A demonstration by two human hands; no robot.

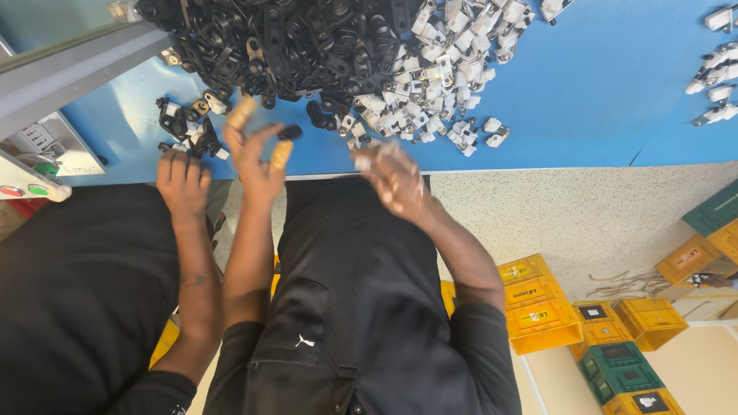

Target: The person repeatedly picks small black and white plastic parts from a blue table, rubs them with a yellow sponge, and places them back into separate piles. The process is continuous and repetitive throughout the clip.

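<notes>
Nearest to us, our left hand (257,157) is raised at the table edge (538,164), fingers spread and slightly curled, two fingertips capped in tan guards, likely against sharp parts; a small black part (290,132) sits just off the forefinger tip, and we cannot tell whether it is pinched or lying on the blue surface. Our right hand (393,180) is blurred in motion beside it, and it seems to close on something pale, though we cannot tell for sure. At our left a co-worker's hand (183,180) rests on the edge with fingers together, next to a small cluster of parts (188,123). Beyond, within easy reach, lie the black pile (284,42) and the white pile (430,77), touching. Yellow and green crates (607,338) stand on the floor.
</notes>
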